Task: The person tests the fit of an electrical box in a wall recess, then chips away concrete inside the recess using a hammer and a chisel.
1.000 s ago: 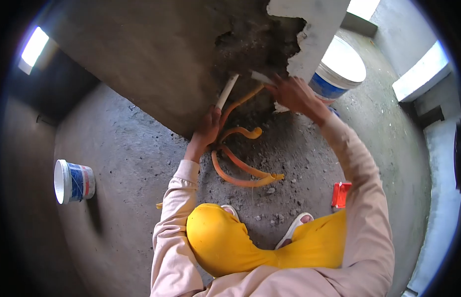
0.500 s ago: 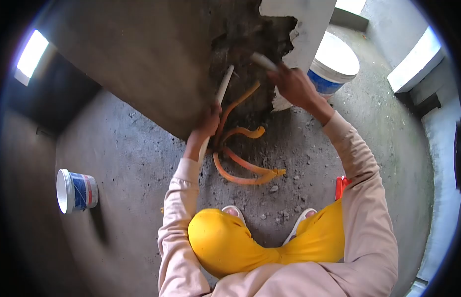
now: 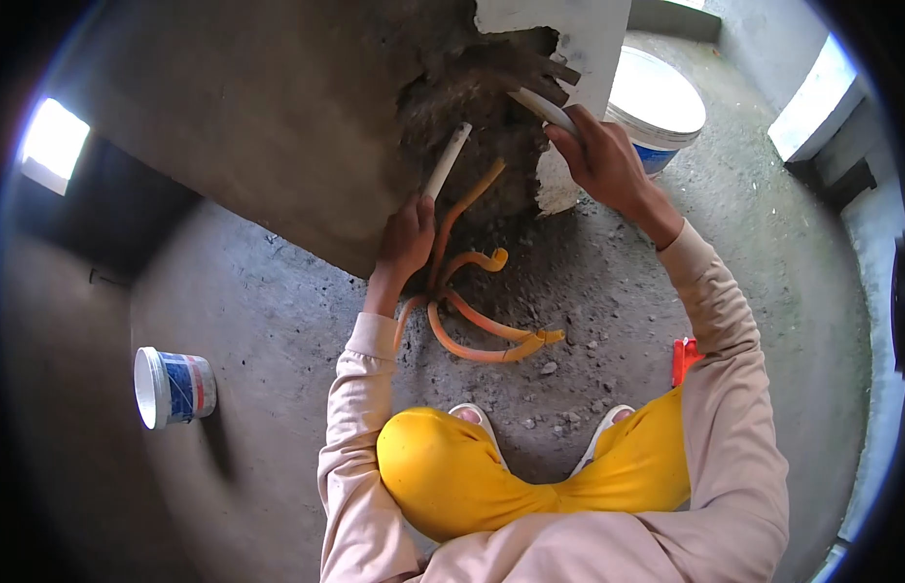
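"One pale rod [image 3: 447, 160]. Where?"

"Slanting up in front of the wall, upper end over the rough, broken patch [image 3: 423, 107]."

"Left hand [image 3: 407, 236]?"

"Fingers curled round the rod's lower part."

"Right hand [image 3: 608, 163]?"

"Closed round a pale handle [image 3: 542, 108], higher up and apart from the rod. Dark far end blurred against the patch; cannot tell its shape."

"Close by?"

"Several orange tubes [image 3: 451, 228], bunched at the wall's foot just beside the left hand. One rises between the hands, one curls over, two bend out over the floor and meet near their ends. Another shows below the left hand."

"Beyond those?"

"Ragged white coating [image 3: 593, 39] bordering the patch. Grey floor [image 3: 278, 321], crumbs of rubble [image 3: 550, 368] strewn near the tubes."

"Farther off?"

"Large white-and-blue bucket [image 3: 657, 92] behind the right hand. Smaller bucket [image 3: 180, 389] well apart on the left. Red object [image 3: 684, 360] beside the right sleeve [image 3: 720, 301], partly hidden; cannot tell what."

"And the wearer?"

"Yellow trousers [image 3: 443, 476], knees apart, light sandals [image 3: 491, 437] on the floor."
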The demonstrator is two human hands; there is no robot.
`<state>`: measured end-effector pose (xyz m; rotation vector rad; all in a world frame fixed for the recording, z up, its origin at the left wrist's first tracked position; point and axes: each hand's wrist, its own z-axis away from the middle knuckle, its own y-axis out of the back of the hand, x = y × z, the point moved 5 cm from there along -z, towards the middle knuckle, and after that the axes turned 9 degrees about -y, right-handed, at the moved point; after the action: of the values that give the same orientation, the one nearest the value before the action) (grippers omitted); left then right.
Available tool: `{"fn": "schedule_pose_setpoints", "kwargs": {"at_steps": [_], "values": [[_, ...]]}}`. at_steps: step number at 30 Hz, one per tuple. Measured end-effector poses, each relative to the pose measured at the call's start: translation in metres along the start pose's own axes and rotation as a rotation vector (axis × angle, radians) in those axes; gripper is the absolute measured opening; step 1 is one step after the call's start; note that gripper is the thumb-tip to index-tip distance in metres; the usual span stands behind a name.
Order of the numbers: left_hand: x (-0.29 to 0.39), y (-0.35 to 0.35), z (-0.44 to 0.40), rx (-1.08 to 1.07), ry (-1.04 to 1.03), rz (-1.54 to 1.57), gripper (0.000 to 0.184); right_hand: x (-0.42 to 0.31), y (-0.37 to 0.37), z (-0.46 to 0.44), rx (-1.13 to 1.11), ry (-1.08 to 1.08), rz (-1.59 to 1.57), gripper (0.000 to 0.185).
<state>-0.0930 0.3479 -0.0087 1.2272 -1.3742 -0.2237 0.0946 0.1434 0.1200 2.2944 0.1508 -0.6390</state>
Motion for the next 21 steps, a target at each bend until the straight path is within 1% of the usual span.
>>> {"fn": "schedule_pose_setpoints", "kwargs": {"at_steps": [4, 6, 7, 8, 9, 10, 12, 13, 14, 15, 16, 17, 18, 19, 20, 21], "values": [[0.023, 0.006, 0.006, 0.022, 0.038, -0.126, 0.034, -0.004, 0.008, -0.002, 0.059, 0.04, -0.05, 0.027], [0.028, 0.008, 0.006, 0.02, 0.051, -0.18, 0.033, -0.007, 0.011, 0.001, 0.15, 0.091, -0.093, 0.027], [0.027, 0.008, 0.005, -0.016, 0.062, -0.187, 0.033, -0.004, 0.006, 0.004, 0.147, 0.088, -0.102, 0.027], [0.027, 0.009, 0.003, -0.05, 0.069, -0.198, 0.033, 0.002, 0.0, 0.009, 0.204, 0.097, -0.126, 0.027], [0.022, 0.008, 0.004, -0.05, 0.069, -0.209, 0.033, 0.007, -0.007, 0.015, 0.265, 0.107, -0.149, 0.028], [0.016, 0.004, 0.004, -0.042, 0.061, -0.246, 0.033, 0.025, -0.023, 0.02, 0.272, 0.107, -0.155, 0.028], [0.015, 0.001, 0.008, -0.042, 0.05, -0.285, 0.032, 0.07, -0.069, 0.026, -0.115, -0.008, 0.012, 0.031], [0.016, 0.001, 0.007, -0.045, 0.049, -0.282, 0.033, 0.077, -0.074, 0.023, -0.282, -0.15, 0.153, 0.031], [0.017, 0.001, 0.007, -0.055, 0.046, -0.281, 0.034, 0.075, -0.07, 0.022, -0.278, -0.155, 0.15, 0.031], [0.014, 0.0, 0.005, -0.057, 0.039, -0.284, 0.034, 0.072, -0.063, 0.019, -0.225, -0.149, 0.137, 0.03], [0.009, -0.002, 0.001, -0.035, 0.054, -0.153, 0.035, 0.07, -0.055, 0.013, -0.175, -0.136, 0.13, 0.029], [0.004, -0.005, 0.003, -0.024, 0.075, -0.021, 0.036, 0.065, -0.048, 0.013, -0.177, -0.141, 0.134, 0.029], [0.006, -0.002, 0.0, -0.021, 0.071, -0.016, 0.036, 0.056, -0.036, 0.009, -0.116, -0.105, 0.095, 0.029], [0.005, -0.002, -0.001, -0.102, 0.132, 0.081, 0.036, 0.048, -0.024, 0.004, -0.056, -0.067, 0.054, 0.029], [0.005, -0.003, 0.0, -0.189, 0.196, 0.177, 0.037, 0.041, -0.015, 0.002, -0.057, -0.067, 0.055, 0.029], [0.01, -0.003, 0.001, -0.188, 0.2, 0.179, 0.037, 0.033, -0.004, 0.002, -0.012, -0.048, 0.021, 0.028]]}}
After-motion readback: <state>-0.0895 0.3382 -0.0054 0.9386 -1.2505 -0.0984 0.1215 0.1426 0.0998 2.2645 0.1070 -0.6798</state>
